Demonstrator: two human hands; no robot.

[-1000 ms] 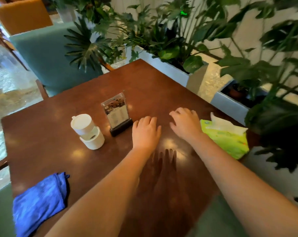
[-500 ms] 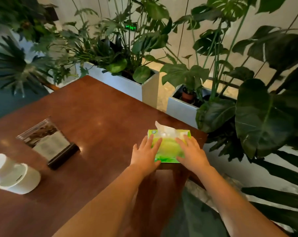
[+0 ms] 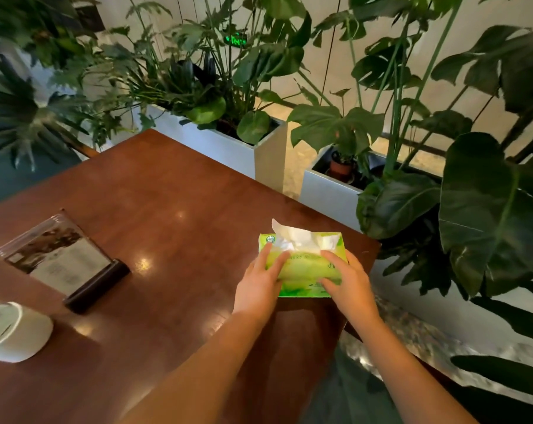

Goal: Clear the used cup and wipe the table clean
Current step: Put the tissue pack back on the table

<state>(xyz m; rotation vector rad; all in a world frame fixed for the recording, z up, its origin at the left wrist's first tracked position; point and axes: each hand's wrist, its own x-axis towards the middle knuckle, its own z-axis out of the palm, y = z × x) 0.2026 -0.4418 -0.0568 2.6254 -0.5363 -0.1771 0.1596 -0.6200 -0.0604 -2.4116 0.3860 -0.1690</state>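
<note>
Nearby, at the table's (image 3: 173, 191) right corner: green tissue pack (image 3: 301, 264), lying flat, white tissue (image 3: 301, 238) sticking up out of its top slot. Behind the table, two pale rectangular planters: long planter (image 3: 228, 145) packed with leafy plants, second planter (image 3: 329, 191) to its right holding a small terracotta pot (image 3: 340, 168) under big dark leaves.

Left hand (image 3: 260, 284) laid on the pack's left side, fingers spread and extended forward, fingertips reaching toward the tissue's base; palm down, nothing gripped. Right hand (image 3: 347, 281) laid on the pack's right side, fingers loosely curved over the top, thumb toward the middle; pressing or resting rather than clamped, as far as visible. Hands a little apart, pack between and beneath them.

Far left edge, well apart from both hands: used cup (image 3: 13, 332), white, blurred, partly cut off by the frame, seemingly tipped on its side; contents impossible to tell. Just beyond it, acrylic sign holder (image 3: 60, 258) in a dark base, leaning back, card inside unreadable.
</note>
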